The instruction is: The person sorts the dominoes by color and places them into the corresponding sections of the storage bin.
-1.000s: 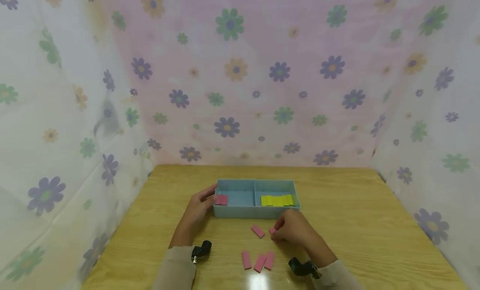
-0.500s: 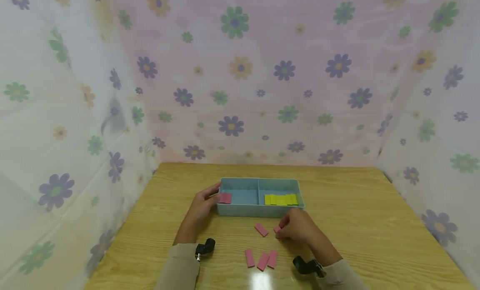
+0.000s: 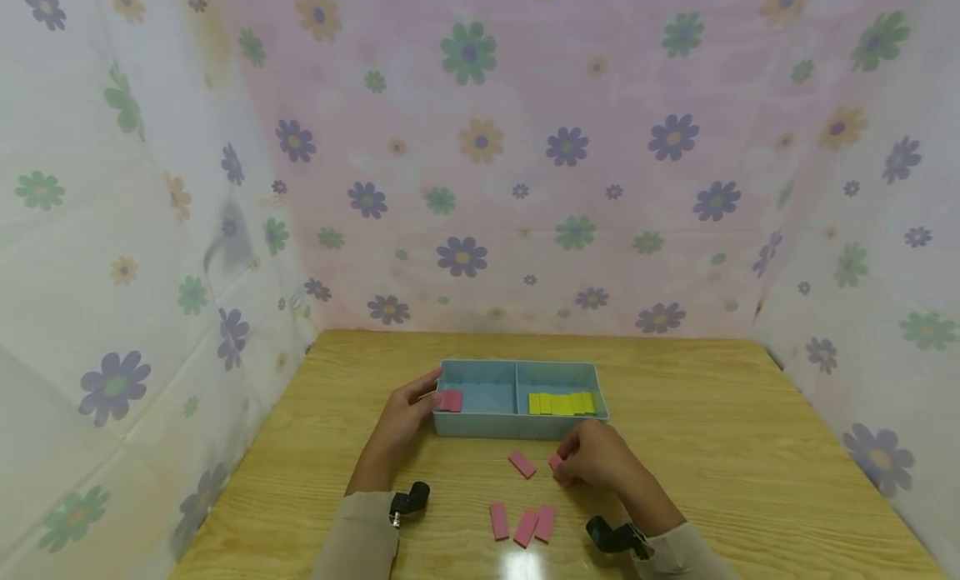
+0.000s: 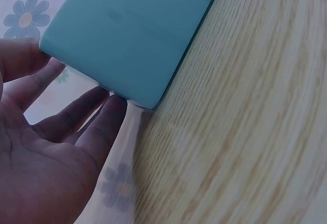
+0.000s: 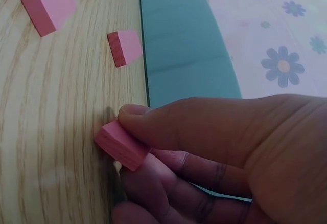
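My right hand (image 3: 596,455) pinches a small pink wooden block (image 5: 125,144) between thumb and fingers, close over the tabletop in front of the box. Part of that block is hidden by the fingers. At the left end of a light blue two-compartment box (image 3: 476,426), my left hand (image 3: 401,417) grips the end wall, thumb at the rim and fingertips against the outside. Two or so pink blocks (image 3: 450,401) lie in the box's left compartment. A row of several yellow blocks (image 3: 561,404) lines the front of the right compartment.
One loose pink block (image 3: 522,464) lies between the box and me. Nearer still are three more: a left block (image 3: 498,522), a middle block (image 3: 526,528) and a right block (image 3: 546,523). Flowered cloth (image 3: 517,147) encloses the wooden table (image 3: 697,422) at the back and sides.
The head view has shifted slightly, so the box and hands appear a little further right. Both hands keep nearly the same pose, the right with its pink block.
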Available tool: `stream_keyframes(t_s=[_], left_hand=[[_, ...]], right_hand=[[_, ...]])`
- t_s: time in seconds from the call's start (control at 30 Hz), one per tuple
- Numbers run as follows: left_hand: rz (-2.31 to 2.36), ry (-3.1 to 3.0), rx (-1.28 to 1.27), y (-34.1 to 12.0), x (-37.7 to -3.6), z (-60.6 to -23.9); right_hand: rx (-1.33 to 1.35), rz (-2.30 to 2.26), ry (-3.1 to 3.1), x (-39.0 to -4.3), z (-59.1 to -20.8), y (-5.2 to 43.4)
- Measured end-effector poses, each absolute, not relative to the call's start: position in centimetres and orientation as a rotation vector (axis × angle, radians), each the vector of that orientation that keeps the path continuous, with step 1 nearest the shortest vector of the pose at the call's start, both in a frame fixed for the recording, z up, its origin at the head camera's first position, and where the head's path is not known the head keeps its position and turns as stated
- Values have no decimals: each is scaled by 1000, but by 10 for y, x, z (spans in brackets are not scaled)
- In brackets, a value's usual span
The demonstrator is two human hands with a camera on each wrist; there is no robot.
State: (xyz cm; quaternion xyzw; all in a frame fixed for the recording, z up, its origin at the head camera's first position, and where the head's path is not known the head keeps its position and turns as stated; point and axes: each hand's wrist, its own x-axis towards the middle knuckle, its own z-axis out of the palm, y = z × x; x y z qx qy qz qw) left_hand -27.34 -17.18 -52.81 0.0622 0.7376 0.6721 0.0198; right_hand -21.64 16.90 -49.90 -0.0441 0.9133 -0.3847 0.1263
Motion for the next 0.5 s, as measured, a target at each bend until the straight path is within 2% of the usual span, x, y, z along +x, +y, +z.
stream_keyframes(t_s=[0.5], left_hand=[[2058, 2317, 207, -172, -271, -528]], right_hand=[[-201, -1113, 2697, -218, -495, 173]])
